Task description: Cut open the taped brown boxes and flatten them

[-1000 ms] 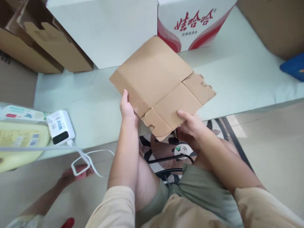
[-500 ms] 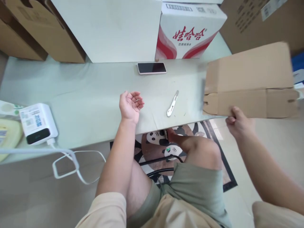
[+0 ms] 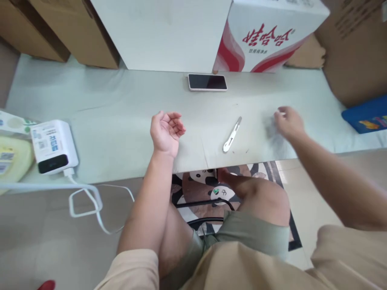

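My left hand rests palm up over the table's front part, fingers loosely curled and apart, holding nothing. A white utility knife lies on the pale green tabletop, between my two hands. My right hand is above the right part of the table, slightly blurred, with its fingers curled in and no object visible in them. Beyond the knife, a phone with a dark screen lies close to the white boxes. Cut-edged brown cardboard shows behind the red-and-white carton.
A white box and brown cartons line the back. At the left are a white device with a cable and a pale yellow pack. A blue package sits at the right end.
The flat cardboard sheet has left my right hand. That hand has moved up and left over the table. My view has shifted a little; my left hand keeps its pose.
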Demonstrator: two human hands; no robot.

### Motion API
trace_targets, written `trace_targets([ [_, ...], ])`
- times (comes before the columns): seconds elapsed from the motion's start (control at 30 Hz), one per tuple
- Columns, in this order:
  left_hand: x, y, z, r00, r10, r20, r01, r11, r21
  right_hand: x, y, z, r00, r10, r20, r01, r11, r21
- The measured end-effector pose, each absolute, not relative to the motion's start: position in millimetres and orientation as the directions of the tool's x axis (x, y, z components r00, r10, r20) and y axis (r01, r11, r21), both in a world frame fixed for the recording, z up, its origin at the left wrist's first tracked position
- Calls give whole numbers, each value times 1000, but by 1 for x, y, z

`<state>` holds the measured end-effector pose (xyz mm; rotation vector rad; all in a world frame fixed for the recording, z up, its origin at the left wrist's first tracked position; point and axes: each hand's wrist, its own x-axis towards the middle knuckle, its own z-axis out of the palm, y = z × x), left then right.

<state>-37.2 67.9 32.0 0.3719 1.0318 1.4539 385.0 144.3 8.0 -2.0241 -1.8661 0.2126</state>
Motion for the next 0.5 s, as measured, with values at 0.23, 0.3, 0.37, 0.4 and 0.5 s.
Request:
trace_targets([
  [0.23,-36,63,31,-121,926,-358,-626,208,751,329,91,-29,151,975,165,973,-117,-201],
  [0.3,-39,61,34,-132,924,-358,-647,193,737,326,92,-22,173,974,143,971,-145,-187],
  [0.37,-44,58,38,-156,919,-361,-679,165,715,323,92,-17,195,974,116,969,-174,-174],
  [0.4,-46,57,40,-167,916,-365,-696,153,702,321,92,-16,202,974,108,969,-182,-167],
  [0.5,-53,52,44,-169,916,-363,-735,128,666,315,87,-14,202,974,105,971,-186,-151],
])
